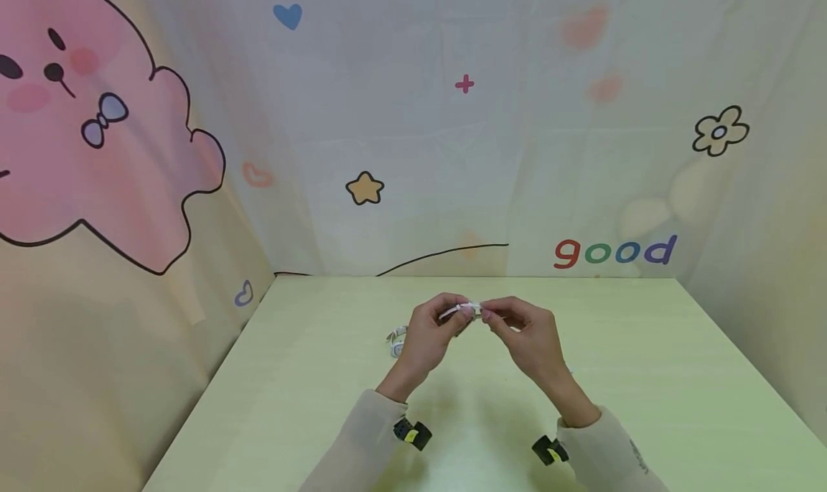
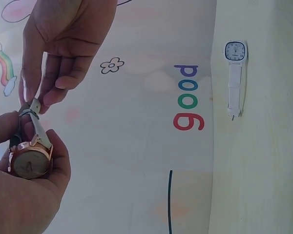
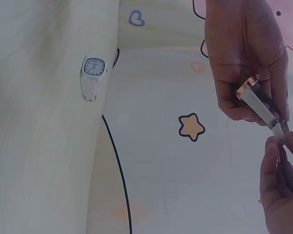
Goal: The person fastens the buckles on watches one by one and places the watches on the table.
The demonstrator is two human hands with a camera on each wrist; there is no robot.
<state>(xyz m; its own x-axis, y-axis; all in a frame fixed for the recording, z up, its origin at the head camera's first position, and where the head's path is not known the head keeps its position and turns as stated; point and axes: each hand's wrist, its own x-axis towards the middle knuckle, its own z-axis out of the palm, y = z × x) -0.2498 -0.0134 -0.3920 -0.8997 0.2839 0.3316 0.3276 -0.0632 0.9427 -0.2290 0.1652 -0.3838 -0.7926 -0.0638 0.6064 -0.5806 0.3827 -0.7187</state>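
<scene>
My left hand (image 1: 426, 332) grips a wristwatch (image 2: 30, 163) with a round rose-gold case and a white strap, the dial resting against its curled fingers in the left wrist view. The strap's buckle end (image 3: 277, 129) is pinched between thumb and fingertips of my right hand (image 1: 535, 334). Both hands meet above the table, and the strap is bent into a loop. A second watch, white and squarish (image 3: 94, 67), lies on the table left of my left hand, partly hidden by it in the head view. Another white squarish watch (image 2: 235, 51) lies to the right, mostly behind my right wrist.
The pale green table (image 1: 310, 406) ends at a printed cloth backdrop (image 1: 413, 118) behind the hands. More cloth hangs along the left and right sides. A small black camera mount sits at each wrist.
</scene>
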